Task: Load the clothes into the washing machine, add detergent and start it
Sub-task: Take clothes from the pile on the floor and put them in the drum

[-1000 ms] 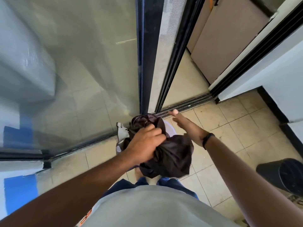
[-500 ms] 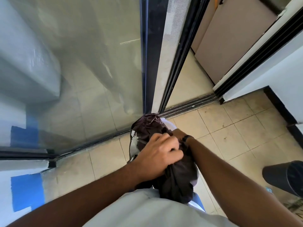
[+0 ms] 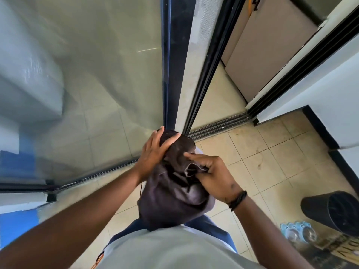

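Head view. One bundle of dark brown crumpled cloth [image 3: 171, 200] held before torso, above beige tiled floor [image 3: 272, 152], close to black-framed sliding glass door [image 3: 108, 84]. Two hands on it. Left hand [image 3: 153, 152] laid flat against upper left side, fingers [image 3: 155, 137] straight. Right hand [image 3: 215, 175] pinching fabric fold between thumb and curled fingers, index extended. One black braided wristband [image 3: 238, 200] on right wrist. One black round bin [image 3: 334, 212] at lower right, contents not visible.

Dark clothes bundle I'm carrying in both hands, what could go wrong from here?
The left hand only lies flat on the dark clothes bundle, and the right hand pinches just one fold, so a piece might slip to the floor tiles. The bundle also blocks the view down to the feet, and the door track lies just ahead, a possible trip.
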{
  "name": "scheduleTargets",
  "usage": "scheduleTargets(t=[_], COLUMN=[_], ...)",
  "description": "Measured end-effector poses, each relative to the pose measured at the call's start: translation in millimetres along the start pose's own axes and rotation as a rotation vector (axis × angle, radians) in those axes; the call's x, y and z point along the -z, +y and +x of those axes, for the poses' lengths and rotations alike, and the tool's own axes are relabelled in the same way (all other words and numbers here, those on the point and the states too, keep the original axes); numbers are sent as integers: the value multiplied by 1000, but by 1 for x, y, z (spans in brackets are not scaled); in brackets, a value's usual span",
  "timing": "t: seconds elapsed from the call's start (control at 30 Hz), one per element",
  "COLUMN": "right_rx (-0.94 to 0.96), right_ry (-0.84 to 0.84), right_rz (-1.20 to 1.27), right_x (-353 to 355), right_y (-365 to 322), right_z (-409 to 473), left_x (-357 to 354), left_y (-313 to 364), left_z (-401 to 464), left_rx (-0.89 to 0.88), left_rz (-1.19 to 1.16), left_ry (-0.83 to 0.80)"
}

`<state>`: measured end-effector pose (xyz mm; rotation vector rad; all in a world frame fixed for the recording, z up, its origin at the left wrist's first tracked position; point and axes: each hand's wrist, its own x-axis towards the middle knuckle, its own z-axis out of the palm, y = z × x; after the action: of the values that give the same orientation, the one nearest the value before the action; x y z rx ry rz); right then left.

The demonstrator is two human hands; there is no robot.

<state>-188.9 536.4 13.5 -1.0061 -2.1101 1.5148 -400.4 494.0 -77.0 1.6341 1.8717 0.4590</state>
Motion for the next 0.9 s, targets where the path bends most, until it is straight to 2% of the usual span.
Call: scheduleTargets(t=[0.1, 0.17, 0.23, 0.3, 0.33, 0.4, 0.47, 0.5, 0.57, 0.67, 0.73, 0.8, 0.9], right_rx=[62, 81, -45, -197, -247, -307, -271, -241, -239, -287, -213, -86, 79], right_ry=[-177, -286, -487, -646, -583, -215, 109, 124, -96, -344, -455, -492, -451], right_rz=[158, 133, 95, 145, 213, 270, -24, -229, -510, -625, -655, -631, -729], right_x=[-10, -11, 2, 18, 25, 33, 38, 40, 40, 28, 17, 5, -11], right_y=[-23, -32, -38, -41, -40, -26, 3, 19, 48, 68, 65, 58, 44], right_z=[0, 2, 4, 6, 10, 23, 43, 52, 68, 82, 88, 94, 100], left_x=[5, 10, 18, 23, 22, 24, 29, 31, 40, 55, 65, 71, 77], left_y=[-11, -8, 4, 14, 16, 27, 42, 49, 67, 92, 104, 110, 108], left_z=[21, 30, 31, 26, 23, 14, 2, -4, -21, -46, -63, -84, -117], left_rx=[-115, -219, -121, -73, -89, -156, -221, -235, -262, -298, -286, -215, -36], left_rz=[27, -23, -71, 17, 52, 32, -34, -58, -74, -92, -98, -83, 28], left_ry=[-43, -15, 23, 113, 151, 214, 258, 277, 341, 443, 509, 555, 579])
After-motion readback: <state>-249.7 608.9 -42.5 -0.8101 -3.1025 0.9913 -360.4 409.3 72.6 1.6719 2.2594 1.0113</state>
